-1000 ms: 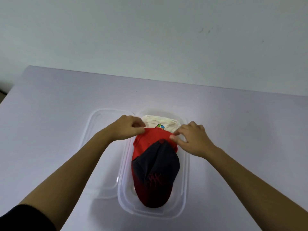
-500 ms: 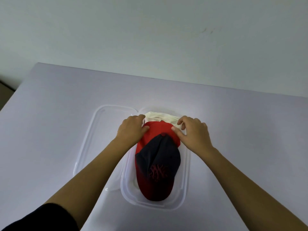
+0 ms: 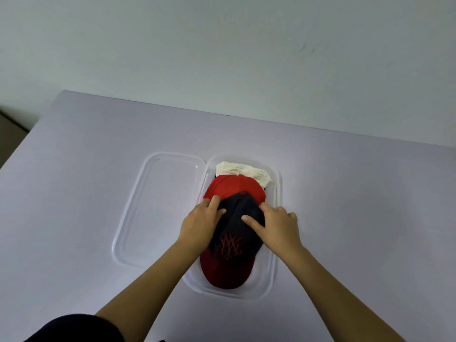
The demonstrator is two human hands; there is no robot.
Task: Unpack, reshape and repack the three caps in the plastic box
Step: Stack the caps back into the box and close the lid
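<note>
Three caps lie nested in the clear plastic box (image 3: 275, 255) at the table's middle. The dark navy cap (image 3: 234, 240) with a red logo and red brim is on top at the near end. A red cap (image 3: 229, 188) shows behind it, and a cream cap (image 3: 246, 172) sits at the far end. My left hand (image 3: 199, 223) rests on the navy cap's left side with fingers laid over the crown. My right hand (image 3: 276, 224) presses its right side, fingers spread on the fabric.
The box's clear lid (image 3: 158, 208) lies flat on the table directly left of the box, touching it. The pale table (image 3: 74, 193) ends at a wall behind and drops off at the left edge.
Both hands have moved from the red cap's far edge back toward me onto the navy cap's crown. The cream cap's coloured patch no longer shows.
</note>
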